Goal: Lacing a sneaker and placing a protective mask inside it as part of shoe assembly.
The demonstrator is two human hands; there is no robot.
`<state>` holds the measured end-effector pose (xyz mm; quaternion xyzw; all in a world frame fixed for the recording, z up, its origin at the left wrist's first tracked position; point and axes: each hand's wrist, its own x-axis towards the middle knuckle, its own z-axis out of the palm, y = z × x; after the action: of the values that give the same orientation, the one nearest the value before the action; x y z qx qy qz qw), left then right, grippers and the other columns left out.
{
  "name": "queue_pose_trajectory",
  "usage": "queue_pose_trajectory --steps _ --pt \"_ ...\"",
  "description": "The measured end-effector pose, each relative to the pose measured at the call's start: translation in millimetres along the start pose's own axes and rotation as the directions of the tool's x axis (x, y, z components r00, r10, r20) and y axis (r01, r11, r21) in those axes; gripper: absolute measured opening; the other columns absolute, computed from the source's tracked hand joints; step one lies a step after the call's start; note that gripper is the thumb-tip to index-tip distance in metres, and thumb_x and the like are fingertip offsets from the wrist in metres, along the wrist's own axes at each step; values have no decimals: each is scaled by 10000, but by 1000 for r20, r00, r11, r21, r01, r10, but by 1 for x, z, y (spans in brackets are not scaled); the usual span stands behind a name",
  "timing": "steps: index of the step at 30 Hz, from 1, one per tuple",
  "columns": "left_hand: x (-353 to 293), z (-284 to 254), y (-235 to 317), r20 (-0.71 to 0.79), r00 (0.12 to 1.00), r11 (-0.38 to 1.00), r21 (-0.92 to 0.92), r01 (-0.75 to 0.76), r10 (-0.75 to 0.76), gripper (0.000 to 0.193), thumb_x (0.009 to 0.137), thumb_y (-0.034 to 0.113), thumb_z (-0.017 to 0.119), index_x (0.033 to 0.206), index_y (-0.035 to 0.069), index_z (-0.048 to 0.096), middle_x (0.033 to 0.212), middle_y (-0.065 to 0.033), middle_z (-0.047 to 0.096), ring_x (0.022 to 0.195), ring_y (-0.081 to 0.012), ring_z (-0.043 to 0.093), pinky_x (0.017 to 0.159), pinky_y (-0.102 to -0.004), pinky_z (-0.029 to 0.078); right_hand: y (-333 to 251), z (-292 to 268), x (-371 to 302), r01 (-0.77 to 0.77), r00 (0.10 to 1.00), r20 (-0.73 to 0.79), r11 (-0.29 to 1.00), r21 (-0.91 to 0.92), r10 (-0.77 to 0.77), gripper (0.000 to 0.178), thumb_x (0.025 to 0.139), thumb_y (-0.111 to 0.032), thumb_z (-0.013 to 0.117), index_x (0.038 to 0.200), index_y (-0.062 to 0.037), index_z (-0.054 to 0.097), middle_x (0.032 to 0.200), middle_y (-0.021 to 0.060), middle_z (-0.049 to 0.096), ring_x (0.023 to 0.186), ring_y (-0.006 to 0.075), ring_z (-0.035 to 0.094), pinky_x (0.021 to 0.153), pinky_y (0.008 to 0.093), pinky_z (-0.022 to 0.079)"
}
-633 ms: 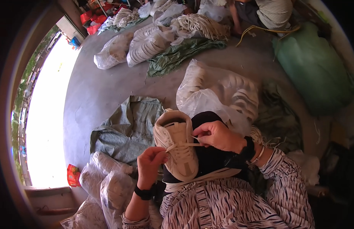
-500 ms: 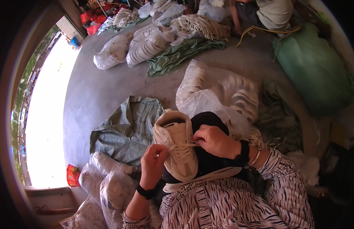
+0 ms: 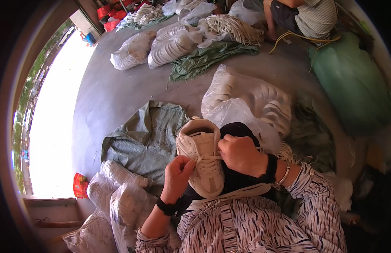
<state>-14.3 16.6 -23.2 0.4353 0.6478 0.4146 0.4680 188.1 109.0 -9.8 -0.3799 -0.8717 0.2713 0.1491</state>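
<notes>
A cream sneaker (image 3: pixel 206 179) rests on my lap with its toe toward me. Pale laces (image 3: pixel 209 162) cross its tongue. My left hand (image 3: pixel 178 175) pinches the shoelace at the shoe's left edge. On the other side, my right hand (image 3: pixel 242 155) is closed with thumb and forefinger at the shoelace by the upper eyelets. Behind the right hand lies something black and rounded (image 3: pixel 239 129), partly covered. More pale laces (image 3: pixel 233 195) lie across my lap below the toe.
Just ahead on the floor stands a clear plastic bag (image 3: pixel 250 99) of pale shoes. A grey-green woven sack (image 3: pixel 145 135) lies to the left, above more plastic bags (image 3: pixel 128 206). A large green sack (image 3: pixel 351 84) stands at right. A person (image 3: pixel 313 19) sits at the far right.
Both hands and the sneaker sit slightly farther right in the view, as does the whole scene. My left hand has risen a little beside the laces.
</notes>
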Motion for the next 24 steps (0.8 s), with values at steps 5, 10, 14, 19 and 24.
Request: queue_pose_trajectory --steps 5,10,14,19,24 --pt "9 5 -3 -77 997 999 -49 12 -16 170 847 135 618 783 -21 597 664 6 579 611 -40 489 543 -217 411 4 0 4 291 954 -12 931 -222 -301 86 774 -91 613 776 -35 548 763 118 543 672 284 582 595 332 497" --pt "19 2 6 -126 992 997 68 -22 31 167 838 153 618 784 -4 609 687 -32 620 616 -80 557 588 -245 456 11 -12 17 219 975 -5 959 178 -222 92 755 -99 646 782 -44 578 807 117 552 737 286 573 654 368 483" --pt "18 -7 36 108 919 618 710 -339 379 157 827 207 609 758 78 551 744 -83 608 734 -272 622 601 -411 489 2 -15 23 452 885 -23 869 -200 -465 89 722 -104 612 793 -52 600 909 94 538 810 260 548 669 369 456" --pt "37 -8 42 393 726 359 675 -644 564 214 703 119 656 910 115 600 1033 -69 515 1033 -275 496 878 -394 444 4 -18 21 539 829 24 785 -306 -559 137 738 -168 602 851 -107 553 944 62 553 847 227 548 674 346 446" --pt "55 -19 44 666 658 396 531 -749 352 445 730 134 685 1151 95 550 1187 -69 533 1169 -258 480 978 -401 396 11 -10 28 627 778 286 661 -411 -560 82 724 -164 585 732 -83 575 830 90 574 667 251 580 556 366 501"
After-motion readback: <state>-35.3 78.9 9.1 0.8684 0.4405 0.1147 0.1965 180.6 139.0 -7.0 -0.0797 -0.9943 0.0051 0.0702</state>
